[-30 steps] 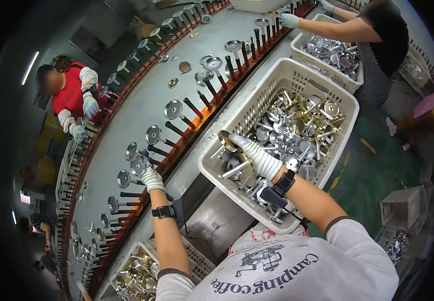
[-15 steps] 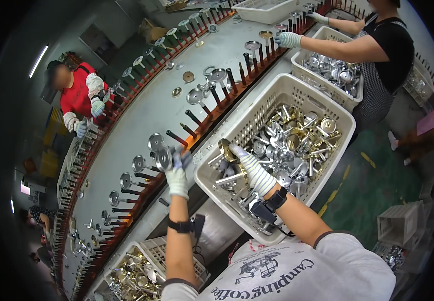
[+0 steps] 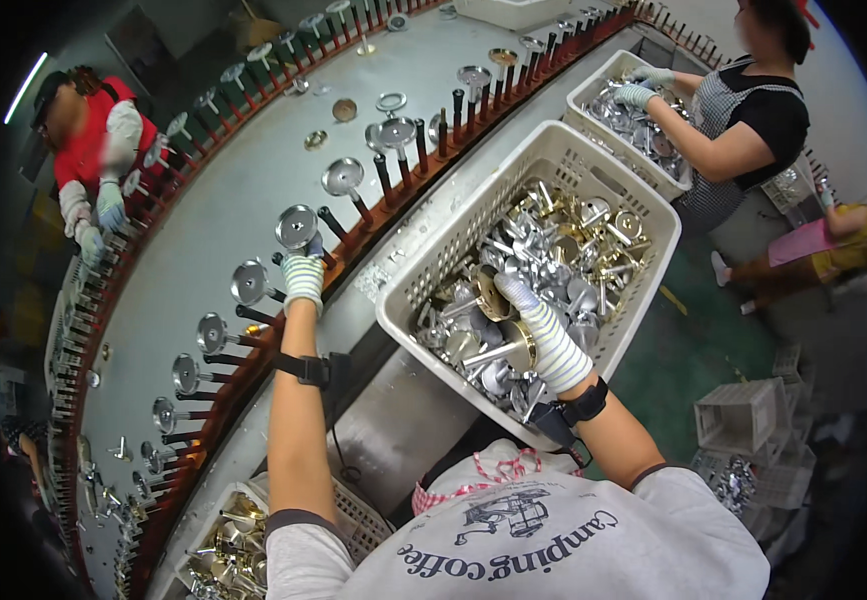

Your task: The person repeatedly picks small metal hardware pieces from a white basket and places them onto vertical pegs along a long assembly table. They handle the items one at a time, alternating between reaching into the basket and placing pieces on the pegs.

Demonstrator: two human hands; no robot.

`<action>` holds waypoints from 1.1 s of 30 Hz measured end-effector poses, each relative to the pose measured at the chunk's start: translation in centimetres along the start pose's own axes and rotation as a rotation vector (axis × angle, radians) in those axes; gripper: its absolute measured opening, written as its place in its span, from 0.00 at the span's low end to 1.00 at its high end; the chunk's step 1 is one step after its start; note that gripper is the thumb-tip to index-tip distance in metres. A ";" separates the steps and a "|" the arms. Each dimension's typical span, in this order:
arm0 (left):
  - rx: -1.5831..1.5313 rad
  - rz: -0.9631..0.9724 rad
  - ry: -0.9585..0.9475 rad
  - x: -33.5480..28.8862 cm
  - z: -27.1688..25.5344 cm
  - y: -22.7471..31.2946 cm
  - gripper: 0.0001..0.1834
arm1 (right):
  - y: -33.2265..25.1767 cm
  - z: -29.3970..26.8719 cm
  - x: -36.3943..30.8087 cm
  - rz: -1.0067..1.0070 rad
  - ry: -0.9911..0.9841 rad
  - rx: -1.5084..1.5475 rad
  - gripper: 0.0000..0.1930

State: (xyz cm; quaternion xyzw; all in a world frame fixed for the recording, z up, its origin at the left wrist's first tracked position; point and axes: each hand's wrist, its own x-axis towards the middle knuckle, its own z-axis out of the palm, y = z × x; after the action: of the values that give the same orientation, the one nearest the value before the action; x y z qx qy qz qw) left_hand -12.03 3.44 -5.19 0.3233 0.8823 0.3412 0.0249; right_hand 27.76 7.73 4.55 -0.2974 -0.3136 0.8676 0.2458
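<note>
My left hand (image 3: 303, 277), in a striped knit glove, is closed under a round silver metal disc with a stem (image 3: 298, 228), over the row of pegs on the curved rack. Its fingers are partly hidden behind the disc. My right hand (image 3: 550, 340), gloved alike, reaches into the large white basket (image 3: 423, 352) and grips a brass-coloured disc with a stem (image 3: 491, 293). Just below that hand lies another gold disc (image 3: 521, 345) with a silver stem. Silver and gold stemmed parts (image 3: 563, 250) are heaped throughout the basket.
Upright dark pegs (image 3: 383, 180) line the rack's edge, several carrying silver discs (image 3: 250, 282). A co-worker (image 3: 743, 120) at the upper right handles parts in a second basket (image 3: 578, 105). Across the grey table (image 3: 223, 190) stands a person in red (image 3: 103, 140). Another parts bin (image 3: 238, 540) sits lower left.
My left hand has moved up and left along the rack with the silver disc. My right hand keeps its brass disc. The co-worker's hands have gone from the pegs into their basket.
</note>
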 end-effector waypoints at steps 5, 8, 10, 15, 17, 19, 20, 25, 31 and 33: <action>-0.240 -0.109 0.162 -5.8 -7.2 -2.5 0.25 | 3.0 4.1 1.1 0.075 -0.068 0.027 0.21; -0.530 0.005 0.288 -14.0 -5.9 -1.5 0.25 | 4.3 4.4 0.1 -0.031 -0.055 -0.198 0.22; -0.311 0.266 -0.041 -19.2 -6.8 8.9 0.22 | 2.6 4.3 -2.8 -0.095 0.121 -0.171 0.20; -0.685 0.185 -0.724 -30.0 -4.6 13.1 0.31 | 2.2 1.4 -5.8 -0.001 0.076 -0.655 0.15; -0.804 0.153 -0.749 -32.5 -3.9 11.9 0.36 | 3.1 0.6 -6.5 0.048 0.042 -0.722 0.13; -0.785 0.193 -0.731 -33.5 -4.0 11.4 0.36 | 3.3 -0.2 -6.5 0.087 -0.011 -0.783 0.13; -0.735 0.226 -0.708 -33.7 -4.4 11.5 0.36 | 3.4 -0.6 -6.5 0.101 -0.035 -0.812 0.13; -0.481 0.058 -0.735 -35.1 -3.5 12.4 0.30 | 2.5 -0.3 -6.2 0.252 -0.212 -0.818 0.15; -0.471 0.029 -0.652 -36.7 -4.9 8.9 0.19 | 2.8 0.0 -5.8 0.347 -0.392 -0.896 0.20; -0.380 -0.116 -0.621 -38.2 -5.6 4.9 0.18 | 2.9 0.0 -5.6 0.322 -0.450 -0.899 0.22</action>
State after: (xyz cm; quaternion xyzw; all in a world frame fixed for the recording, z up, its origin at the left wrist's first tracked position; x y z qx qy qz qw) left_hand 19.38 -19.55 -4.59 0.3506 0.7703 0.3828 0.3703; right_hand 30.99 2.36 4.61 -0.2242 -0.6501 0.7167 -0.1160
